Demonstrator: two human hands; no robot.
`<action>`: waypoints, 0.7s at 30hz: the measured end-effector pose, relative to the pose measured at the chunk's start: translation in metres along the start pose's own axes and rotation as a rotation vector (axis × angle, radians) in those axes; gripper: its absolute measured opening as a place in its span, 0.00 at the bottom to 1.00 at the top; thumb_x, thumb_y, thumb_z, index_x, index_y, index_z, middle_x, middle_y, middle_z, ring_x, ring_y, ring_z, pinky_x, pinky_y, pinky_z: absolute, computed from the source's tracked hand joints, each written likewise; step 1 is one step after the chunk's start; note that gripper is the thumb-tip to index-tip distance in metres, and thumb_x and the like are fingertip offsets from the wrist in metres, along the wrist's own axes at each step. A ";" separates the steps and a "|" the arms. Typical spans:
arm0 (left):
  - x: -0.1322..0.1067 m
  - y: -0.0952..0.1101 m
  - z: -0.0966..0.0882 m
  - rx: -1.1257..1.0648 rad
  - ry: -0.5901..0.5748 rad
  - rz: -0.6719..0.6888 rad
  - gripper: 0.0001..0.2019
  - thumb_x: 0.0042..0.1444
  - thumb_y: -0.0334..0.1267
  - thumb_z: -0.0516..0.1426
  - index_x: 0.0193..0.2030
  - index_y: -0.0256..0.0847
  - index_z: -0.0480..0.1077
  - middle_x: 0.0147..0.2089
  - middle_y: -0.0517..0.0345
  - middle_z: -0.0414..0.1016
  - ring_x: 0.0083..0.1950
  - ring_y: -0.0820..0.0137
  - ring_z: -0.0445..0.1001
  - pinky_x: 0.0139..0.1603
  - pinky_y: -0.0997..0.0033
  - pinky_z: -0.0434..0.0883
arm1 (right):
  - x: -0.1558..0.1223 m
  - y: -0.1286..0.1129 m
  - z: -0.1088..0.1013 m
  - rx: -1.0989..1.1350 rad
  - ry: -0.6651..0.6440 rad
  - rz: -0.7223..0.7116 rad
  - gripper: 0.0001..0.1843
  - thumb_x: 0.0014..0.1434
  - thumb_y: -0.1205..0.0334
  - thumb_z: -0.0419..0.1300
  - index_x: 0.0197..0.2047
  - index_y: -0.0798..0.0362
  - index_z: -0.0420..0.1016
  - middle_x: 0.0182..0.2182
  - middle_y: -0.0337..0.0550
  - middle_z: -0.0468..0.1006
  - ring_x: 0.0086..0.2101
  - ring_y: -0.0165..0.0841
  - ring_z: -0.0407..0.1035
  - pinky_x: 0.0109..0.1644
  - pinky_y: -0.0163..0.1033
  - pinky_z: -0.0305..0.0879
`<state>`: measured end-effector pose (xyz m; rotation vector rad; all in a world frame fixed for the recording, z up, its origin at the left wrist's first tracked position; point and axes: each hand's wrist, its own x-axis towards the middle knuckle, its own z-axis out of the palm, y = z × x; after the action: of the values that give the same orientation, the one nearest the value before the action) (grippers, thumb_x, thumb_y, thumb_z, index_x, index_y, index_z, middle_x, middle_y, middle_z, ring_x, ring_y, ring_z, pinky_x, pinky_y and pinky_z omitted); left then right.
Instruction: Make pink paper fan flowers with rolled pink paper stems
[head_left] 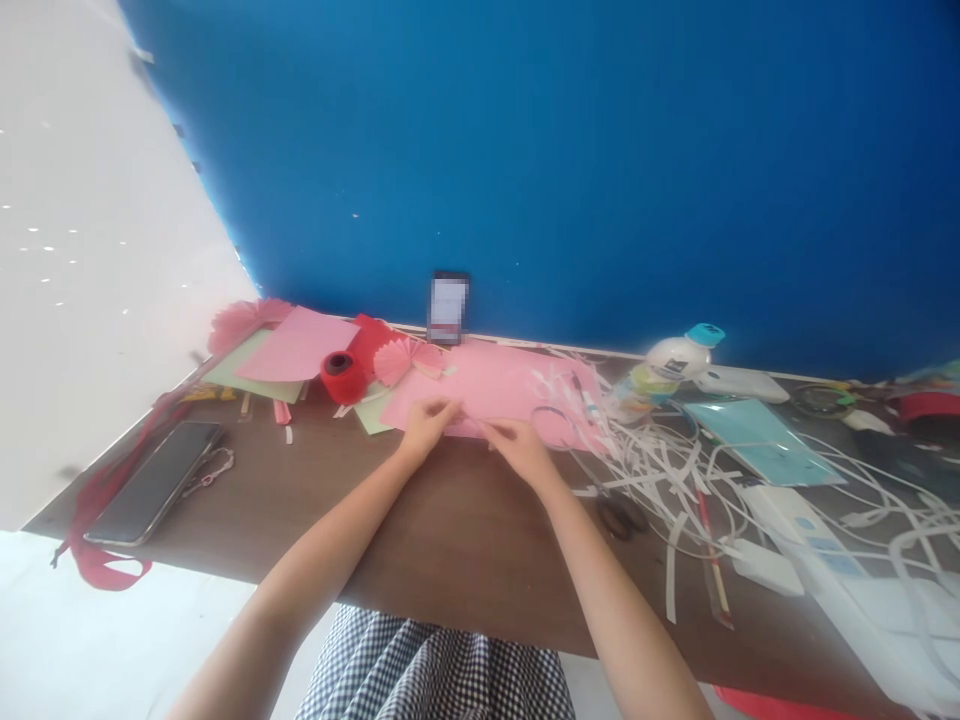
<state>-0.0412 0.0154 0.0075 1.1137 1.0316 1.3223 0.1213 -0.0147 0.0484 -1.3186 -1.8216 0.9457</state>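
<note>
A pink paper sheet (495,385) lies flat on the brown table (450,530), its near edge folded. My left hand (426,423) pinches that edge on the left, fingers pressed together. My right hand (519,444) pinches the same edge a little to the right. Both hands are closed on the paper, close together. A small pink paper fan (396,360) lies just behind the sheet on the left.
A red ribbon roll (342,375) and more pink and green sheets (296,345) lie at back left. A phone (448,306) leans on the blue wall. Another phone (154,482) lies at left. White paper strips (675,470), scissors (619,515) and a bottle (671,365) lie right.
</note>
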 end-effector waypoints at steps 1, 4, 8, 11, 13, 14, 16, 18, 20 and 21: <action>-0.001 0.001 0.000 0.002 0.003 -0.013 0.17 0.42 0.49 0.58 0.25 0.34 0.71 0.25 0.53 0.74 0.29 0.68 0.74 0.35 0.68 0.71 | 0.000 -0.001 -0.001 0.031 -0.025 0.038 0.18 0.53 0.50 0.53 0.30 0.55 0.76 0.22 0.41 0.76 0.25 0.32 0.68 0.30 0.36 0.64; -0.003 0.004 0.000 0.029 -0.015 -0.033 0.17 0.42 0.50 0.58 0.24 0.33 0.71 0.24 0.54 0.74 0.28 0.68 0.74 0.32 0.69 0.71 | 0.000 -0.001 -0.003 0.137 -0.106 0.141 0.19 0.51 0.48 0.55 0.30 0.56 0.76 0.21 0.41 0.75 0.24 0.31 0.68 0.31 0.35 0.63; -0.006 0.007 0.002 0.042 -0.086 -0.028 0.17 0.43 0.49 0.58 0.23 0.34 0.72 0.23 0.55 0.74 0.26 0.69 0.73 0.32 0.69 0.71 | 0.000 0.002 -0.002 0.287 -0.161 0.232 0.21 0.48 0.46 0.57 0.30 0.58 0.76 0.26 0.46 0.77 0.25 0.30 0.69 0.32 0.35 0.64; -0.008 0.008 0.003 0.050 -0.117 -0.034 0.16 0.43 0.49 0.58 0.22 0.34 0.72 0.22 0.56 0.74 0.26 0.69 0.73 0.32 0.70 0.71 | 0.000 0.001 -0.001 0.376 -0.191 0.287 0.20 0.47 0.48 0.60 0.30 0.59 0.75 0.27 0.47 0.77 0.24 0.29 0.69 0.31 0.35 0.65; -0.009 0.009 0.003 0.044 -0.118 -0.039 0.17 0.43 0.48 0.58 0.21 0.34 0.72 0.21 0.56 0.73 0.25 0.70 0.72 0.31 0.71 0.70 | -0.001 0.000 -0.001 0.417 -0.210 0.310 0.19 0.46 0.49 0.61 0.30 0.60 0.75 0.26 0.48 0.77 0.23 0.29 0.69 0.30 0.36 0.66; -0.009 0.009 0.003 0.036 -0.116 -0.046 0.17 0.43 0.48 0.58 0.21 0.33 0.72 0.21 0.56 0.73 0.25 0.71 0.72 0.30 0.71 0.70 | -0.001 0.000 -0.001 0.434 -0.218 0.316 0.19 0.46 0.50 0.61 0.30 0.60 0.75 0.26 0.48 0.77 0.23 0.29 0.70 0.30 0.36 0.66; -0.009 0.009 0.003 0.007 -0.111 -0.063 0.17 0.43 0.48 0.58 0.21 0.33 0.72 0.21 0.56 0.73 0.24 0.71 0.71 0.30 0.71 0.70 | -0.001 -0.002 0.000 0.456 -0.230 0.325 0.18 0.46 0.50 0.61 0.31 0.60 0.75 0.26 0.48 0.77 0.23 0.30 0.70 0.30 0.36 0.67; -0.009 0.009 0.003 -0.023 -0.108 -0.082 0.17 0.42 0.49 0.59 0.22 0.33 0.72 0.21 0.55 0.73 0.23 0.72 0.71 0.29 0.72 0.70 | -0.002 -0.002 0.000 0.476 -0.241 0.331 0.18 0.46 0.51 0.61 0.31 0.60 0.75 0.26 0.48 0.77 0.23 0.30 0.71 0.29 0.36 0.67; -0.009 0.009 0.004 -0.039 -0.102 -0.092 0.17 0.42 0.49 0.59 0.22 0.32 0.72 0.21 0.55 0.73 0.23 0.72 0.71 0.29 0.72 0.70 | -0.002 -0.001 0.001 0.495 -0.251 0.336 0.18 0.47 0.51 0.61 0.31 0.60 0.75 0.26 0.48 0.77 0.23 0.31 0.71 0.29 0.35 0.67; -0.010 0.009 0.004 -0.039 -0.098 -0.097 0.18 0.42 0.49 0.59 0.22 0.32 0.71 0.21 0.55 0.73 0.23 0.72 0.71 0.28 0.72 0.70 | -0.002 -0.001 0.001 0.502 -0.254 0.339 0.18 0.47 0.52 0.61 0.31 0.60 0.75 0.26 0.48 0.77 0.23 0.31 0.71 0.29 0.35 0.67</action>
<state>-0.0389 0.0052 0.0167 1.0749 0.9716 1.1940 0.1204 -0.0165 0.0483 -1.2379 -1.4112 1.6919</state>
